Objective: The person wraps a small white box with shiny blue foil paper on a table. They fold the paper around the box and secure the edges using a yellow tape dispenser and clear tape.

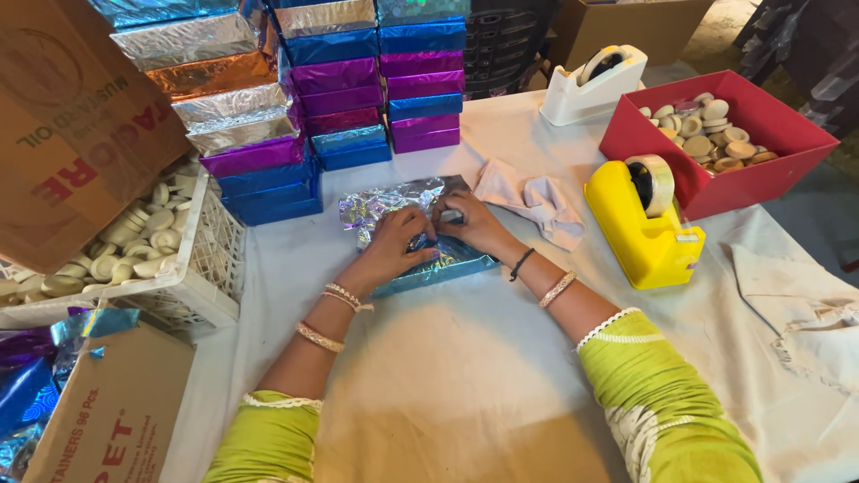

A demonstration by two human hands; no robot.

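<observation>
Cardboard carton: leaned at the far left, above the crate.
White crate: sat left of the hands, filled with pale round soap-like cakes.
Stack of wrapped boxes: stood behind the work, in silver, copper, purple and blue foil, well apart from the hands.
Foil-covered box: lay on the white cloth at mid-table, blue side showing toward the person, silver foil crumpled over its far end.
Left hand: pressed down on the box top, fingers curled together and pinching the loose foil.
Right hand: touched the left one, fingers bent onto the same fold; whether it gripped foil or only held it flat could not be told.
Step in hand: judged to be folding the foil closed over the box.
Next move calls for: likely holding the fold flat with one hand while tape was fetched.
Crumpled rag: lay just right of the box.
Yellow tape dispenser: stood near the right hand, nearer than the white dispenser.
Red tray: held more round cakes, far right.
</observation>
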